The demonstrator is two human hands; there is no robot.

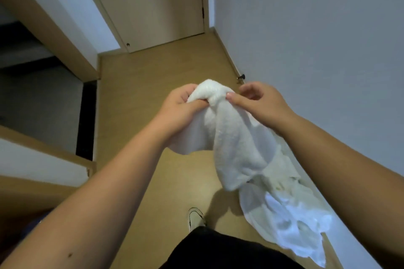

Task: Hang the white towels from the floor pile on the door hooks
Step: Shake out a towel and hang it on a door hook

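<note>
I stand on a light brown wood floor. A pile of white towels lies on it by the wall, next to my shoe.

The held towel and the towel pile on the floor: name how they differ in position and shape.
The held towel hangs lifted above the floor, gripped by the left hand and pinched by the right hand; the floor pile lies untouched by the wall. The held towel is bunched at its top and drapes down; the pile is spread and crumpled. Both are white.
</note>
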